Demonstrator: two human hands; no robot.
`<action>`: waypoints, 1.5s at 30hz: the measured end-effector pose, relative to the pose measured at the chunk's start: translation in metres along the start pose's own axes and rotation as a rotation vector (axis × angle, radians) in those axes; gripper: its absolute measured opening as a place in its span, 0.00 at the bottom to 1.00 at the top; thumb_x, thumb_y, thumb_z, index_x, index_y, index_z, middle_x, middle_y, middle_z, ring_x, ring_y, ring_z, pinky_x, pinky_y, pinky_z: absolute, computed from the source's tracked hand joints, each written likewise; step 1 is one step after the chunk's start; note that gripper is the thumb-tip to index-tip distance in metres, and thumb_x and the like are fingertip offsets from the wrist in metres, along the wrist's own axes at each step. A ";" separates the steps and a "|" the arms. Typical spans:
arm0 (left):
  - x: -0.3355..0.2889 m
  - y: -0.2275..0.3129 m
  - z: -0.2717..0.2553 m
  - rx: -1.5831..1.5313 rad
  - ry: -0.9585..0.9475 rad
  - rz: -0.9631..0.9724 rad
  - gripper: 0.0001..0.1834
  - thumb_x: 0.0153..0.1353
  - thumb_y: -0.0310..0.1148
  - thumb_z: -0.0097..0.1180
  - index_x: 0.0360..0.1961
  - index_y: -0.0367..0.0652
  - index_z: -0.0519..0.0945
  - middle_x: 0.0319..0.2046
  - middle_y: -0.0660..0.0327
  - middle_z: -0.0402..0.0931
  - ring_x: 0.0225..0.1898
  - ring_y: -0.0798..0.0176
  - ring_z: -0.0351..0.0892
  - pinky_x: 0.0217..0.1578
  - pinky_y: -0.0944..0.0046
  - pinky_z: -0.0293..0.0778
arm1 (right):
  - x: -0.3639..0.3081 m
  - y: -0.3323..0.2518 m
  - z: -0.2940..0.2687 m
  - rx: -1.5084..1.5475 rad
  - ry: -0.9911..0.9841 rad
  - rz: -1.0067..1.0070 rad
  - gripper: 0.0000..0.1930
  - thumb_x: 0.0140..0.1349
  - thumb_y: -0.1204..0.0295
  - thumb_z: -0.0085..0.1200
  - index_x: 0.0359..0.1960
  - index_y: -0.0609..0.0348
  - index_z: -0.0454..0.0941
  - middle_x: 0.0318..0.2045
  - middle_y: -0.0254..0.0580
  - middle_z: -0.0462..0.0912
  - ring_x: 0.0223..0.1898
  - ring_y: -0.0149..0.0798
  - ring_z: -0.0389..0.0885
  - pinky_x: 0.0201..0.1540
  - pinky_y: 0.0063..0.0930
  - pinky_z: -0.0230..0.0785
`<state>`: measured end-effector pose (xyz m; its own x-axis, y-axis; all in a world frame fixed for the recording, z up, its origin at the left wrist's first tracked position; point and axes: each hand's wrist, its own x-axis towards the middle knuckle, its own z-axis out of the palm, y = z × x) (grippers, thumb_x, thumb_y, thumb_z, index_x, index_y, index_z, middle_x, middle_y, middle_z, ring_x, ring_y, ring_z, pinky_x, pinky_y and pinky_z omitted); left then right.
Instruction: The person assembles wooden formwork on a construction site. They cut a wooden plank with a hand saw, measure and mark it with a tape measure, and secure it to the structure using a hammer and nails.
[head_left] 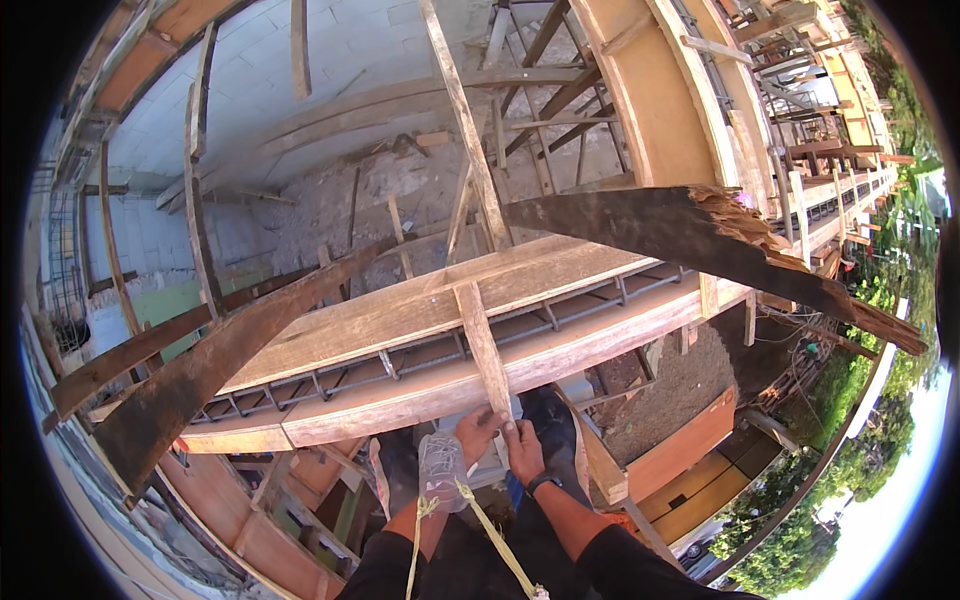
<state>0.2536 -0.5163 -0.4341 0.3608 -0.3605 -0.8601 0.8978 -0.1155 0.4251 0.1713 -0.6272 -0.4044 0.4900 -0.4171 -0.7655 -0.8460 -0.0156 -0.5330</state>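
Note:
A short wooden strip (482, 345) lies across the formwork, its near end toward me. At that end, my left hand (478, 435) has its fingers curled against the strip's left side. My right hand (523, 452), with a dark band on the wrist, is closed on the same end from the right. Whether anything small is between the fingers is too fine to tell. Beside my left hand hangs a clear, crumpled plastic bag (442, 470) near pale yellow cords (495, 535). Below the strip runs the beam formwork (390, 410), with a steel rebar cage (390, 365) inside.
A dark plank with a splintered end (690, 230) rests over the formwork at right. Another dark plank (215, 375) slants at left. Upright posts (465, 120) rise beyond, above a drop to a rubble-strewn floor (360, 200). Wooden panels (680, 440) stand lower at right.

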 end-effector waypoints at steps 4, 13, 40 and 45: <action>-0.002 0.012 0.006 0.048 -0.014 0.011 0.20 0.68 0.37 0.60 0.55 0.35 0.80 0.46 0.58 0.82 0.46 0.65 0.82 0.48 0.62 0.81 | 0.003 -0.001 -0.004 0.033 0.022 0.014 0.22 0.74 0.54 0.49 0.48 0.65 0.73 0.37 0.58 0.83 0.41 0.50 0.83 0.46 0.40 0.72; 0.003 0.018 0.017 0.095 0.005 -0.004 0.22 0.68 0.41 0.60 0.55 0.35 0.81 0.45 0.58 0.83 0.44 0.65 0.83 0.45 0.62 0.81 | 0.009 -0.006 -0.017 0.020 0.038 0.022 0.22 0.72 0.53 0.51 0.48 0.64 0.74 0.37 0.59 0.83 0.42 0.52 0.84 0.47 0.41 0.73; -0.005 0.024 0.009 0.157 0.024 0.011 0.30 0.65 0.46 0.64 0.59 0.33 0.78 0.46 0.54 0.84 0.48 0.63 0.81 0.51 0.62 0.76 | 0.014 -0.006 -0.018 0.086 -0.042 0.007 0.16 0.74 0.59 0.52 0.41 0.63 0.75 0.33 0.36 0.77 0.37 0.26 0.71 0.42 0.26 0.69; -0.023 -0.004 -0.016 0.226 0.046 -0.044 0.36 0.62 0.48 0.67 0.64 0.37 0.73 0.50 0.55 0.81 0.50 0.62 0.79 0.47 0.61 0.77 | 0.027 0.004 -0.029 0.169 -0.115 0.015 0.15 0.75 0.60 0.51 0.46 0.63 0.75 0.37 0.35 0.80 0.39 0.25 0.74 0.44 0.24 0.71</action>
<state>0.2453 -0.4928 -0.4201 0.3388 -0.3088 -0.8887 0.8352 -0.3362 0.4352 0.1755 -0.6647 -0.4172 0.5070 -0.3093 -0.8045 -0.8105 0.1467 -0.5671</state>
